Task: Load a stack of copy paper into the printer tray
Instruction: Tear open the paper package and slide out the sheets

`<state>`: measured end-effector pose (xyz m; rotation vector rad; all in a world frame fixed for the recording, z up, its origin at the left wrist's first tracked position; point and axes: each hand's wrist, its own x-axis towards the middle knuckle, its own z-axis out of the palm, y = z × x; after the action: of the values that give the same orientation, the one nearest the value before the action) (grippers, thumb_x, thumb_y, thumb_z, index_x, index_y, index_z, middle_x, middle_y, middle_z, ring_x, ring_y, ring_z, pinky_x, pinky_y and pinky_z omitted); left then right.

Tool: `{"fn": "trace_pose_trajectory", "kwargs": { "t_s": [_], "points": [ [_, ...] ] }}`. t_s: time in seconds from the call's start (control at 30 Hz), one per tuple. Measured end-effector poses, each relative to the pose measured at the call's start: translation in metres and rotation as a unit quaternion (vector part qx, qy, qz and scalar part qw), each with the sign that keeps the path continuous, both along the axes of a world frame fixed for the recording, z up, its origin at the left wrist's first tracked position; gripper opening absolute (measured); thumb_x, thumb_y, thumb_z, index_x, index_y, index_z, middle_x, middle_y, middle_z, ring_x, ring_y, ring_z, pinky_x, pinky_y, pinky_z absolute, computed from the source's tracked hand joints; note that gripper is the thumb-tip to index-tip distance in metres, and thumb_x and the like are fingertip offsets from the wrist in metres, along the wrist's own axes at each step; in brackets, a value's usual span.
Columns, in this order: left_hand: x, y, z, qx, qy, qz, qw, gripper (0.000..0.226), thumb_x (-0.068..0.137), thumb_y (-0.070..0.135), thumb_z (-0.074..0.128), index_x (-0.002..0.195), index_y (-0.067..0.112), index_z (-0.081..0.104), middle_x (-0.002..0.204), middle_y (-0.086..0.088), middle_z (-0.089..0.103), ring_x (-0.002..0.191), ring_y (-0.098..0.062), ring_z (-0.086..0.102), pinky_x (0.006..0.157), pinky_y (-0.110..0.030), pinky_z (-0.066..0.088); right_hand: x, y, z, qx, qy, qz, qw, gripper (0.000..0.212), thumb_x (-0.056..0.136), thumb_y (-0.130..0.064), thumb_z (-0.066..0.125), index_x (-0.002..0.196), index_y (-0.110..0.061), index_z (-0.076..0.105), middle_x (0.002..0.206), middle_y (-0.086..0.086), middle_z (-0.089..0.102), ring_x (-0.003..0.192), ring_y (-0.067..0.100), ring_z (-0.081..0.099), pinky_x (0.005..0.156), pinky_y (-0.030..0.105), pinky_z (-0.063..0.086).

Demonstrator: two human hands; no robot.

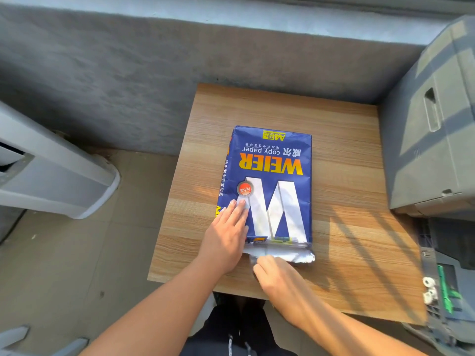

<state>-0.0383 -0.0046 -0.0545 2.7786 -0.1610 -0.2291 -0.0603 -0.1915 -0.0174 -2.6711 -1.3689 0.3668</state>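
A blue wrapped ream of copy paper lies flat on the wooden table, its label upside down to me. My left hand presses flat on the ream's near left corner, fingers spread. My right hand pinches the silvery torn wrapper flap at the ream's near end. The grey printer stands at the table's right. Its pulled-out tray with green guides and white rollers sits at the lower right.
A grey textured wall runs behind the table. A white appliance lies on the tiled floor to the left. My dark trousers show below the table's near edge.
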Motion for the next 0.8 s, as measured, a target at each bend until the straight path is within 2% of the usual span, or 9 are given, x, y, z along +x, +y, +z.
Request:
{"fn": "trace_pose_trajectory", "kwargs": {
  "t_s": [0.1,0.2,0.27,0.33,0.4,0.5,0.53,0.63,0.8],
  "points": [
    [-0.003,0.000,0.005,0.016,0.007,-0.008,1.000,0.051,0.098,0.026,0.026,0.141,0.002,0.040,0.151,-0.013,0.040,0.141,-0.031,0.033,0.110,-0.048,0.038,-0.013,-0.009,-0.008,-0.006,0.004,-0.034,0.999,0.033,0.051,0.009,0.046,0.066,-0.019,0.054,0.066,0.000,0.054,0.056,0.018,0.048,0.051,0.028,0.036],
    [-0.012,0.001,0.006,0.033,0.018,-0.006,0.999,0.052,0.099,0.028,0.021,0.144,0.005,0.036,0.154,-0.012,0.035,0.144,-0.030,0.026,0.114,-0.047,0.032,-0.017,-0.006,-0.022,-0.014,-0.013,-0.034,0.999,0.031,0.058,0.008,0.046,0.069,-0.018,0.057,0.068,0.000,0.056,0.059,0.019,0.051,0.052,0.029,0.042],
    [-0.018,0.003,0.006,0.042,0.025,-0.002,0.999,0.054,0.100,0.031,0.019,0.145,0.006,0.034,0.155,-0.011,0.033,0.145,-0.028,0.023,0.114,-0.046,0.030,-0.024,-0.007,-0.030,-0.010,0.005,-0.045,0.999,0.025,0.063,0.004,0.059,0.072,-0.019,0.057,0.071,0.000,0.057,0.063,0.019,0.052,0.054,0.030,0.046],
    [-0.022,0.004,0.008,0.055,0.027,0.001,0.998,0.054,0.100,0.032,0.016,0.146,0.007,0.031,0.156,-0.011,0.031,0.146,-0.028,0.020,0.115,-0.044,0.028,-0.030,-0.013,-0.032,0.043,0.064,-0.114,0.991,0.017,0.073,-0.010,0.071,0.079,-0.020,0.059,0.076,-0.003,0.060,0.068,0.017,0.055,0.059,0.030,0.049],
    [-0.026,0.005,0.010,0.057,0.029,0.004,0.998,0.054,0.100,0.032,0.013,0.146,0.009,0.030,0.156,-0.010,0.030,0.147,-0.027,0.018,0.117,-0.043,0.025,-0.030,-0.019,-0.021,0.145,0.146,-0.294,0.933,0.006,0.089,-0.030,0.064,0.084,-0.026,0.062,0.077,-0.010,0.064,0.070,0.009,0.059,0.062,0.026,0.050],
    [-0.033,0.006,0.013,0.065,0.036,0.020,0.997,0.057,0.099,0.034,0.008,0.148,0.009,0.024,0.158,-0.009,0.026,0.148,-0.024,0.014,0.118,-0.041,0.022,-0.016,-0.036,-0.013,0.249,0.187,-0.591,0.744,0.018,0.093,-0.039,0.056,0.083,-0.027,0.064,0.074,-0.008,0.071,0.073,0.012,0.067,0.066,0.033,0.054],
    [-0.035,0.006,0.014,0.065,0.038,0.031,0.997,0.058,0.099,0.034,0.010,0.149,0.008,0.023,0.158,-0.009,0.026,0.147,-0.024,0.015,0.118,-0.041,0.024,-0.010,-0.043,-0.017,0.250,0.169,-0.629,0.717,0.016,0.093,-0.036,0.056,0.084,-0.026,0.066,0.077,-0.006,0.072,0.077,0.017,0.069,0.069,0.034,0.054],
    [-0.043,0.005,0.017,0.068,0.036,0.047,0.996,0.057,0.098,0.033,0.017,0.146,0.005,0.028,0.155,-0.009,0.034,0.145,-0.024,0.024,0.116,-0.042,0.030,0.001,-0.054,-0.027,0.225,0.180,-0.650,0.704,0.016,0.091,-0.027,0.060,0.095,-0.020,0.073,0.090,0.003,0.075,0.086,0.023,0.068,0.078,0.035,0.053],
    [-0.050,0.005,0.017,0.046,0.032,0.065,0.996,0.057,0.098,0.034,0.019,0.147,0.006,0.028,0.155,-0.007,0.032,0.145,-0.022,0.024,0.117,-0.038,0.028,0.005,-0.045,-0.032,0.227,0.202,-0.661,0.686,0.020,0.089,-0.022,0.065,0.103,-0.013,0.075,0.096,0.006,0.074,0.080,0.021,0.065,0.080,0.033,0.052]
  ]
}}
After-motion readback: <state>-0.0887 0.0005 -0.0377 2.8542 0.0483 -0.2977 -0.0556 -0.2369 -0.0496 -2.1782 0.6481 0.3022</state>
